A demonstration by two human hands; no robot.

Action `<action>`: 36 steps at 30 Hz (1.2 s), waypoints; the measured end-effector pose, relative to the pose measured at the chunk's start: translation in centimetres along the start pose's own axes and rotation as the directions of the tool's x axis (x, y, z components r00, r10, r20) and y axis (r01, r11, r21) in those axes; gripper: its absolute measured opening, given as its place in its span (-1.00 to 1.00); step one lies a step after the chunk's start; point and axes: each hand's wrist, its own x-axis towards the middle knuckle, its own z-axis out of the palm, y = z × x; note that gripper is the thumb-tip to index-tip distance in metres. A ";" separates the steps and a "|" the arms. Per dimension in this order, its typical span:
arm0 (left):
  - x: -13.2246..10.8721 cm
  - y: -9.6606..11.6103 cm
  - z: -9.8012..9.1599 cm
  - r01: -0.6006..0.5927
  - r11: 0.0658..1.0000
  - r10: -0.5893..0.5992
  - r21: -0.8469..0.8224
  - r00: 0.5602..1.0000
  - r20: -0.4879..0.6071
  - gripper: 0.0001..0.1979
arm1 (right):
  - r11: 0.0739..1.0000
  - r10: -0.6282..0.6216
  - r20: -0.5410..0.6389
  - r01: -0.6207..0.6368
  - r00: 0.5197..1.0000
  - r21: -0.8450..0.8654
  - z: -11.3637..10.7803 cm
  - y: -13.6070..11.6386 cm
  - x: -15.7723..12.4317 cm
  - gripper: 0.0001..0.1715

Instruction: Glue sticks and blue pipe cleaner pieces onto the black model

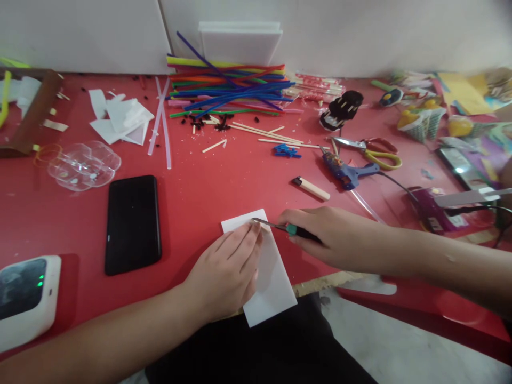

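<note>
A white board (272,277) lies at the table's front edge, its near corner jutting over my lap. My left hand (228,272) rests on it, fingers pressed together, and its fingertips hold a small pale piece (264,229), seemingly wood, against the board; most of the piece is hidden. From the right, my right hand (320,232) grips a craft knife (294,230) with a black and green handle. The knife's thin blade lies across the far end of the board, its tip right by my left fingertips.
Beyond my hands lie a lighter (311,189), a glue gun (346,169), scissors (370,149), blue clippings (286,151) and thin wooden sticks (268,133). Colourful pipe cleaners (232,85) are piled at the back. A phone (133,224) and a white device (30,298) sit left.
</note>
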 end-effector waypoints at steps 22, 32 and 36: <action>-0.2 -0.1 -0.1 0.000 0.999 0.001 -0.035 0.999 0.035 -0.40 | 0.987 0.113 0.091 -0.101 0.989 -0.124 -0.8 -1.1 0.6 -0.88; 0.1 -0.2 -0.2 -0.008 0.998 0.009 -0.058 1.000 0.015 -0.42 | 0.987 0.115 0.137 -0.098 0.984 -0.125 -1.5 -0.9 0.7 -0.92; 0.1 -0.2 -0.2 -0.008 0.998 0.008 -0.065 1.000 -0.005 -0.44 | 0.986 0.122 0.151 -0.102 0.981 -0.129 -1.6 -1.0 0.6 -0.91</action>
